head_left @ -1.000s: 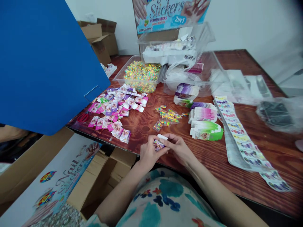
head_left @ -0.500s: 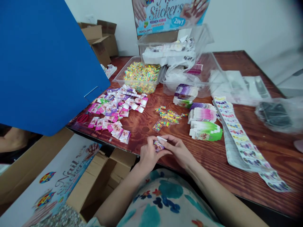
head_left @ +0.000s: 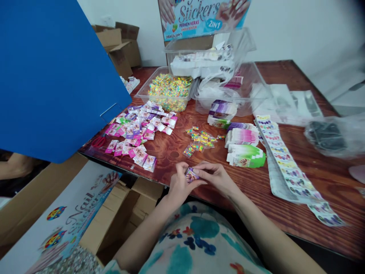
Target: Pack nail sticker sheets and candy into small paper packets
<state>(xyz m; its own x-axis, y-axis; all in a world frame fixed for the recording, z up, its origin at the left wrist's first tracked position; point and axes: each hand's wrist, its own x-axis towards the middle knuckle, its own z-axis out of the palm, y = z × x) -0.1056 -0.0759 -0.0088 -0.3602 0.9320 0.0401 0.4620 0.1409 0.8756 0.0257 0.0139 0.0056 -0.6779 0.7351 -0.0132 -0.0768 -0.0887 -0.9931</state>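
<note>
My left hand (head_left: 178,185) and my right hand (head_left: 218,178) meet at the near edge of the wooden table (head_left: 308,167), both pinching one small purple sticker box (head_left: 191,175). Its white end flap is folded down now. Just beyond my fingers lies a scatter of small candy packets (head_left: 199,140). To the right of them stand stacks of flat unfolded boxes, pink (head_left: 242,136) and green (head_left: 247,156). A heap of finished small boxes (head_left: 139,131) lies to the left.
A clear tub of colourful candy (head_left: 169,88) and other clear tubs (head_left: 225,91) stand at the back. A long strip of nail stickers (head_left: 288,165) runs along the right. A blue board (head_left: 54,76) hangs over the left. Open cardboard cartons (head_left: 122,217) sit below the table edge.
The small box's white flap, raised a second ago, has been pressed down by my fingers. My hands stayed in the same place.
</note>
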